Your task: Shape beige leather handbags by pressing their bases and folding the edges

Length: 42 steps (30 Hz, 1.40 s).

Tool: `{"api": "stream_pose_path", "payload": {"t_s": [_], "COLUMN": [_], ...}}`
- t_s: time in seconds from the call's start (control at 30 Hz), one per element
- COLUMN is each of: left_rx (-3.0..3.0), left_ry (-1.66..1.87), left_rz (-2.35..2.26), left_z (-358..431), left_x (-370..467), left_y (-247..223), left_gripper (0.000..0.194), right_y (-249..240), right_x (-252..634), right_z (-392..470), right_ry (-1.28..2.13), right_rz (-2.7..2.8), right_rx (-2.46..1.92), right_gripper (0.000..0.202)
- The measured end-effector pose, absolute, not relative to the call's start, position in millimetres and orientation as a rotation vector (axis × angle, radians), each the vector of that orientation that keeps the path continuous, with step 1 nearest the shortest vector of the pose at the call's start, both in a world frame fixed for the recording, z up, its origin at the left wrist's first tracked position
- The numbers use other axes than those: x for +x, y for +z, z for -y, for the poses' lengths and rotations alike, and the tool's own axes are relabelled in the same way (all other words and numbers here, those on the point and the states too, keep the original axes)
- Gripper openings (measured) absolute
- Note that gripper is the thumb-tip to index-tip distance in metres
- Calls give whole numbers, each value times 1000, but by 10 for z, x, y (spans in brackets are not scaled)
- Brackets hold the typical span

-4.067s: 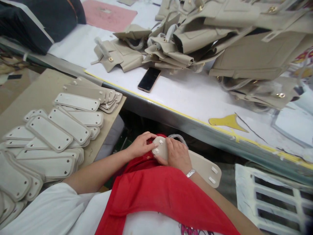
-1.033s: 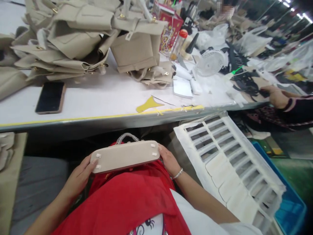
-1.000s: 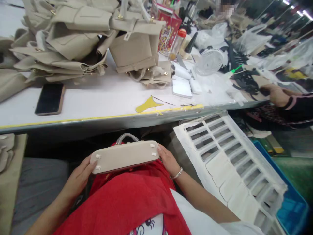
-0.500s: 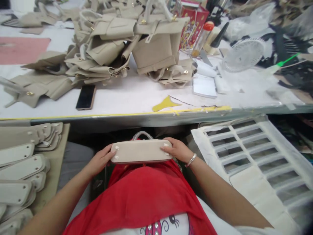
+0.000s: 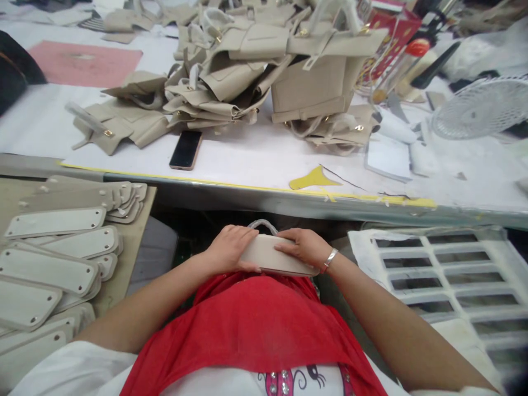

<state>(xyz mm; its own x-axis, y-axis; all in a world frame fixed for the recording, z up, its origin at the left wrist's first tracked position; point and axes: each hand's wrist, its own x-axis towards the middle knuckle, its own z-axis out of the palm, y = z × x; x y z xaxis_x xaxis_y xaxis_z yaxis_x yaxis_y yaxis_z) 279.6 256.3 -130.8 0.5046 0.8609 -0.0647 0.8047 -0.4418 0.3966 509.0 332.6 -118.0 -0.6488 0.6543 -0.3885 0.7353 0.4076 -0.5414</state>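
A beige handbag [image 5: 267, 254] rests in my lap, its long flat base turned up toward me. Its wrapped handle [image 5: 263, 224] loops out on the far side. My left hand [image 5: 231, 248] is closed around the bag's left end, fingers over the top and thumb along the near edge. On the right part, my right hand [image 5: 302, 248] grips the bag with its fingers lying on the base. The bag's ends are hidden under both hands.
Beige bag pieces [image 5: 231, 82] are heaped on the white table [image 5: 247, 159], near a phone [image 5: 186, 149] and a yellow scrap [image 5: 314, 177]. Stacked base panels [image 5: 53, 269] lie on a board at left. A slotted white rack [image 5: 437, 269] stands at right. A fan [image 5: 480, 107] sits farther back.
My left hand has moved from the bag's left edge inward over its base. The right hand has shifted slightly inward. The view has turned left, and a dark shape appears at the far left.
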Motion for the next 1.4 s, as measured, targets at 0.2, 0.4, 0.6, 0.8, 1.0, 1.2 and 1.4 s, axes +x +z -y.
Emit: {"api": "stream_pose_path", "payload": {"t_s": [0.2, 0.4, 0.6, 0.8, 1.0, 1.2, 1.4], "left_rx": [2456, 2478, 2464, 2423, 2348, 2092, 1583], "left_ry": [176, 172, 156, 116, 96, 256, 548], "left_rz": [-1369, -1387, -1412, -1418, -1426, -1337, -1430], "left_z": [-2604, -2570, -2578, -2617, -2631, -2654, -2503], "left_x": [2765, 2752, 2752, 2731, 2733, 2547, 2298], "left_y": [-1379, -1375, -1419, -1388, -1329, -1282, -1403], "left_gripper": [84, 85, 66, 54, 48, 46, 50], "right_y": [-1163, -1148, -1183, -1159, -1096, -1180, -1174], "right_x": [5015, 4821, 4618, 4577, 4733, 4599, 4367], "right_z": [-3339, -3325, -3279, -3161, -3193, -3228, -3224], "right_ry": [-1013, -754, -609, -499, -645, -692, -742], "right_rz": [-2482, -2453, -2454, -2624, -2670, -2527, -2546], "right_rx": [1174, 1118, 1087, 1041, 845, 953, 983], "right_gripper": [44, 55, 69, 55, 62, 71, 68]}}
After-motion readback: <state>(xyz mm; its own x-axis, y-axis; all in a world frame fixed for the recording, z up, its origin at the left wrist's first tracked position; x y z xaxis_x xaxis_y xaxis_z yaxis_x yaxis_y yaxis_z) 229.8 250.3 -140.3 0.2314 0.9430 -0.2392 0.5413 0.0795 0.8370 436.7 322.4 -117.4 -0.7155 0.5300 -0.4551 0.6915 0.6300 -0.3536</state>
